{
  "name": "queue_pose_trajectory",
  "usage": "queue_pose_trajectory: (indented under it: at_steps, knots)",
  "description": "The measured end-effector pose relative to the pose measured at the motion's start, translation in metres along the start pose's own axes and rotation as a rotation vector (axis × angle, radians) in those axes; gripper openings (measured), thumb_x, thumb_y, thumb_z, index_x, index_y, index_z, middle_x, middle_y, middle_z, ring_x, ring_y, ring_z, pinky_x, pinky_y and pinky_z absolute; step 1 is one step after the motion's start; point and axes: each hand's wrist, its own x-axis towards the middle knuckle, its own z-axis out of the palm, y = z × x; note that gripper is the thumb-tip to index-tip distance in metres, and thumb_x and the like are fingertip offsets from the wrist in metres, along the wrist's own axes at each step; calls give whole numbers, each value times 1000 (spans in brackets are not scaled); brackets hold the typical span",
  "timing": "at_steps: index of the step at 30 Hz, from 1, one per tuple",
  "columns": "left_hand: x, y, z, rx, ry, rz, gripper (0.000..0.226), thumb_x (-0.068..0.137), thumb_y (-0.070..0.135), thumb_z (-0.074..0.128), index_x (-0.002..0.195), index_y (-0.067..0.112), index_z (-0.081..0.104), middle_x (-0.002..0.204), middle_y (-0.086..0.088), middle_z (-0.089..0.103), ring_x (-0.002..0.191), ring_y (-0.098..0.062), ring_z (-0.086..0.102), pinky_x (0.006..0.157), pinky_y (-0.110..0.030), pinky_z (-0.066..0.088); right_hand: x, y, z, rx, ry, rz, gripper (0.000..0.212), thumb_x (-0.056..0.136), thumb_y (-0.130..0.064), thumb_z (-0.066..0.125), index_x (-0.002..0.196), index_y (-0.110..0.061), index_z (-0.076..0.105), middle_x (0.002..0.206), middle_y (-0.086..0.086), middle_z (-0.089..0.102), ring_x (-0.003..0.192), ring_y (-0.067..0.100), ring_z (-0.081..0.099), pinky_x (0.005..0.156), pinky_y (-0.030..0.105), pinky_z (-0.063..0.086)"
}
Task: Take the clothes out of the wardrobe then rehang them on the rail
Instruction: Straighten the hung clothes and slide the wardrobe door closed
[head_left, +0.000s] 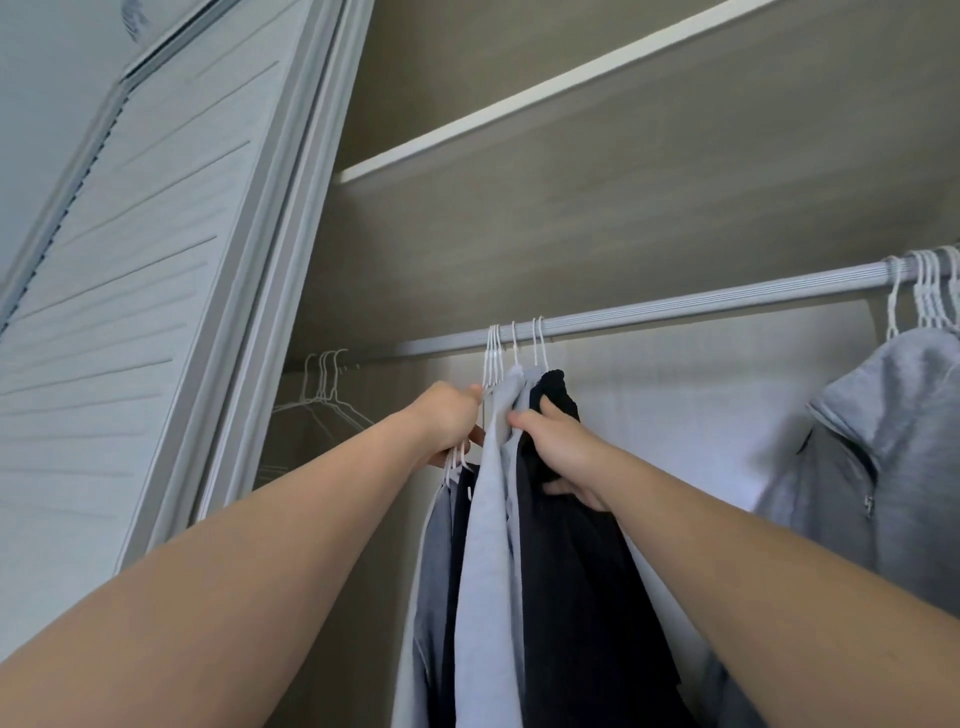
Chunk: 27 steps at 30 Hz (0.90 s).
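A ribbed grey rail (675, 306) runs across the wardrobe. A bunch of clothes hangs from it on white hangers (514, 348): a light grey garment (488, 545), a black garment (582, 597) and a blue-grey one (434, 561) at the left. My left hand (447, 421) grips the necks of several white hangers at the left of the bunch. My right hand (561, 447) grips the top of the black garment just below its hanger hook. Both arms reach up from below.
A grey zip hoodie (883, 441) hangs with more white hangers at the rail's right end. Several empty wire hangers (327, 389) hang at the far left. A louvred sliding door (130, 312) stands at the left. A shelf (519, 104) lies above the rail.
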Motion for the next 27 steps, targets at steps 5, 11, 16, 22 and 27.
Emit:
queue_pose_trajectory:
  at_steps: [5,11,16,22,27]
  knots:
    - [-14,1,1,84,8,-6,54,105,49,28,81,11,57,88,-10,63,70,-23,55,58,-28,40,-20,-3,-13,-60,2,-4,57,93,-62,44,147,-48,30,142,-17,45,127,16,47,105,46,41]
    - [-36,4,-29,253,75,196,47,105,39,32,107,6,64,95,-11,64,84,-25,57,71,-31,39,-57,-19,-11,-117,100,-61,32,98,-51,45,124,-43,60,115,-16,64,109,14,59,91,40,50]
    - [-69,5,-77,574,421,601,36,100,32,39,117,18,67,121,-6,65,111,-31,56,88,-41,48,-90,-46,10,-267,341,-312,26,97,-29,51,102,-13,71,106,-3,73,107,20,63,95,34,49]
    - [-105,-34,-152,664,595,871,25,95,28,46,108,23,66,114,4,63,109,-24,52,85,-37,35,-128,-75,70,-602,448,-528,33,98,-24,50,128,-23,64,104,-17,65,101,12,58,87,23,42]
    - [-126,-98,-206,613,609,948,28,88,22,50,113,20,63,124,3,58,118,-25,47,91,-38,32,-159,-89,147,-924,412,-754,38,94,-18,55,132,-16,59,131,-3,61,124,17,52,105,41,41]
